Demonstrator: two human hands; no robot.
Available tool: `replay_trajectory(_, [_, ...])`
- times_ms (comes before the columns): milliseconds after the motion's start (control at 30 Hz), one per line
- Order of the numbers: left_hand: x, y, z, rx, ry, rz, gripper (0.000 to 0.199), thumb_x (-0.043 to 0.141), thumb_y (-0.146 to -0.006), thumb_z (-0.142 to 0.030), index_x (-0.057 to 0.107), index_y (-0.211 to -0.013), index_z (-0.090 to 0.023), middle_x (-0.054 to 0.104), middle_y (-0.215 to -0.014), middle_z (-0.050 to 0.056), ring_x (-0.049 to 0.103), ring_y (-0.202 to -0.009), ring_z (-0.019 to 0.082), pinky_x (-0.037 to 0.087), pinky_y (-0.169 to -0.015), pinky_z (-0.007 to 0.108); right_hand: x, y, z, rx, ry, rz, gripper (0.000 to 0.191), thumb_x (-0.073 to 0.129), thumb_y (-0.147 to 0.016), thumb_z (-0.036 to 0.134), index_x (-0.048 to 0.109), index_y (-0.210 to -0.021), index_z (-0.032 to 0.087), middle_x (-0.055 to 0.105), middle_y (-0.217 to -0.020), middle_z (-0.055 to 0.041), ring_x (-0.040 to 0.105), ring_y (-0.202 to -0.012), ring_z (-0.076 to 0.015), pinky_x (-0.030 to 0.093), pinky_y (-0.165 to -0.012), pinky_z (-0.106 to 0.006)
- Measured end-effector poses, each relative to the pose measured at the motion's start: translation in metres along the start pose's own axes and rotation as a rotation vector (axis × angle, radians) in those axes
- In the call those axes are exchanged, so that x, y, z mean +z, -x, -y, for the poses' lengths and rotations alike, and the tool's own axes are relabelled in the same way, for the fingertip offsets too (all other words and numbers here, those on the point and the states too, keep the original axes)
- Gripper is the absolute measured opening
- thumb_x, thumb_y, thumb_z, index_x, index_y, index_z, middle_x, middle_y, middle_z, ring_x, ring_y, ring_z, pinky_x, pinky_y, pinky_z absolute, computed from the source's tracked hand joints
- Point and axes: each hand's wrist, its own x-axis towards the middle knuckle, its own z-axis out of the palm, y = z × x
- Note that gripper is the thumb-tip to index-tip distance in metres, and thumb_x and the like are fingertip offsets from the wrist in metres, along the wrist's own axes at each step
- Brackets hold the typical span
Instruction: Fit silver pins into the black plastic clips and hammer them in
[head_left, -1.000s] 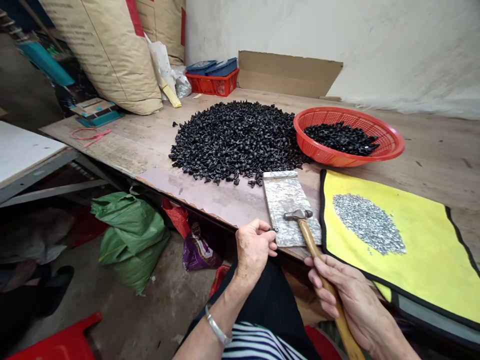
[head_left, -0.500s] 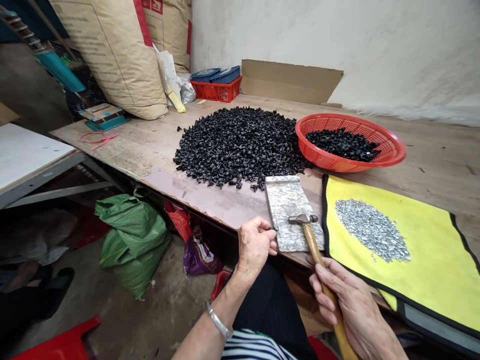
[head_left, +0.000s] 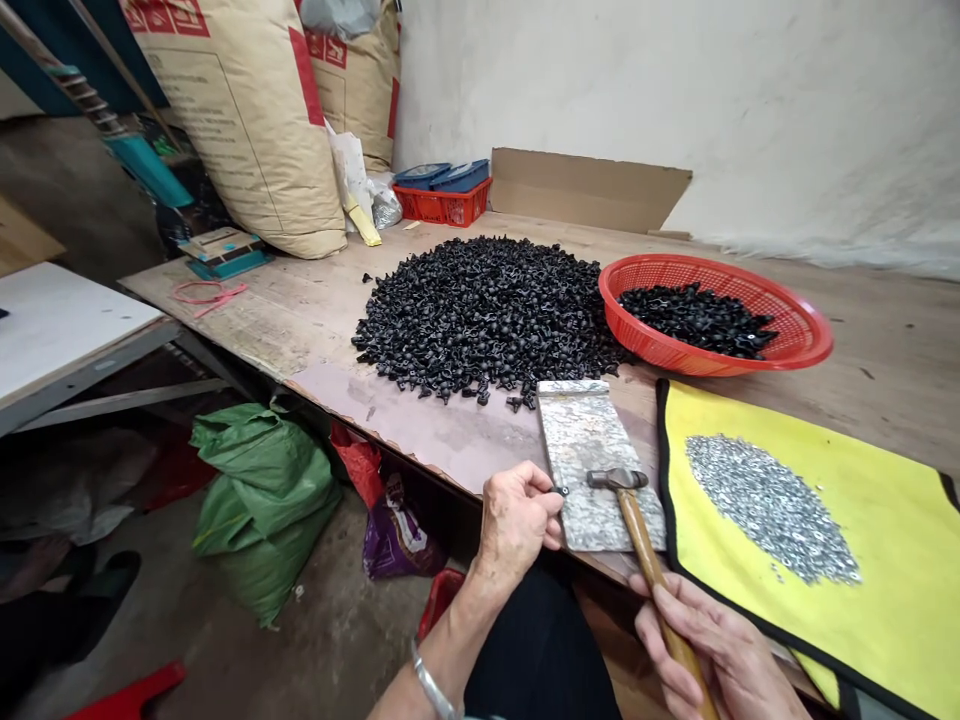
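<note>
2 hands apart; L hand [head_left: 517, 520] pinches small black plastic clip [head_left: 559, 491], which pokes right twd hammer, at edge of scuffed metal plate [head_left: 600, 465]; R hand [head_left: 705, 645] clamps hammer [head_left: 643, 535] by handle, head just right of clip.

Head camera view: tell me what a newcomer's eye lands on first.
A big heap of small black plastic parts fills the middle of the wooden bench, a red mesh basket beside it on the right. At right front lies a yellow mat with a silver pile of tiny metal pieces. Nearest, the right hand grips a wooden-handled hammer.
</note>
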Motion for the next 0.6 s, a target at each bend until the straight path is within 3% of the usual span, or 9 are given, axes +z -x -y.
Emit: replay_trajectory(600, [0.006,-0.0043,-0.0047,-0.029,-0.027,-0.031,0.006,0.054,-0.062,-0.013,0.05,-0.06,-0.016,0.049,-0.035,-0.005,0.047,-0.029,0.01,0.04,-0.028,0.017,-0.005,-0.0056,0.0017,0.054,-0.031,0.053,0.031,0.068,-0.07,0.043,0.052,-0.078,0.018,0.051,-0.046,0.004,0.032,-0.03,-0.0033,0.028,-0.031,-0.017])
